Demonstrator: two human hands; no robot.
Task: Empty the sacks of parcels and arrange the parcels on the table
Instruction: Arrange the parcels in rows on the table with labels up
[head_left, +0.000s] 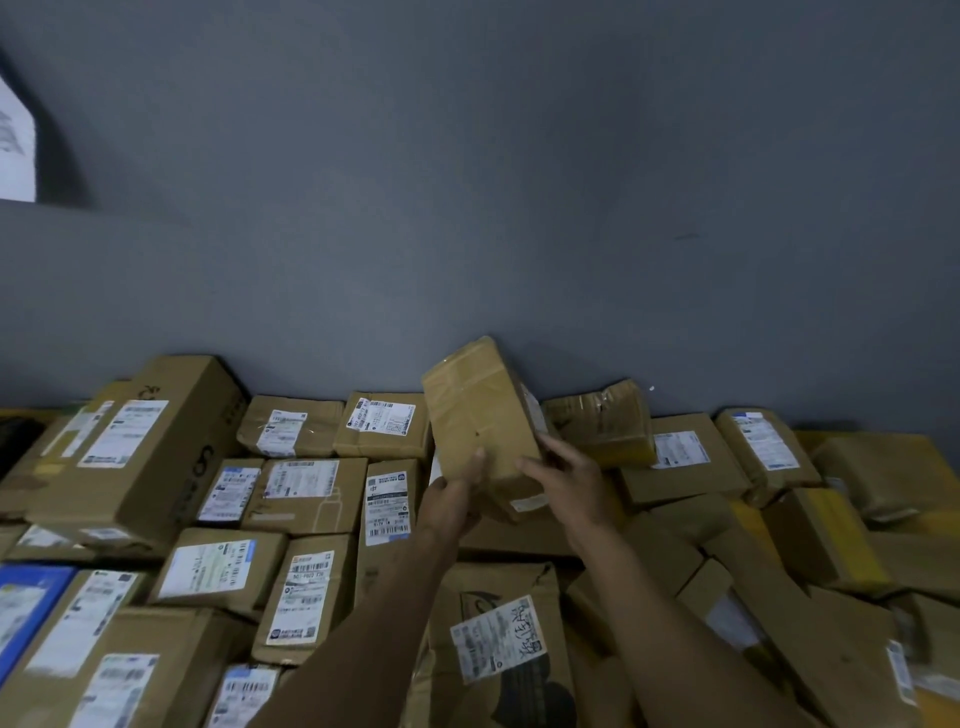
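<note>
The box (480, 415), plain brown and crossed with clear tape, is held up tilted above the middle of the pile, its far end against the grey wall (519, 182) behind. The left hand (449, 501) grips its near left corner, thumb laid up the near face and the other fingers hidden behind the box. The right hand (574, 486) holds the near right corner, thumb on the face and fingers curled round the right edge. A white label shows on the box's right side and near end, mostly covered.

Under and around it lie the parcels (306, 493), brown cartons covering the whole near part of the scene. Those on the left lie flat in close rows, white labels up. Those on the right are tumbled at angles, several tilted or label down. A crumpled parcel (602, 421) leans just right of the box, by the wall. A large carton (150, 441) stands at the far left. A blue parcel (26, 613) lies at the near left edge. Between the two forearms is a torn carton (498, 639) whose label bears handwriting. A white patch (15, 145) at the upper left is too blurred to tell.
</note>
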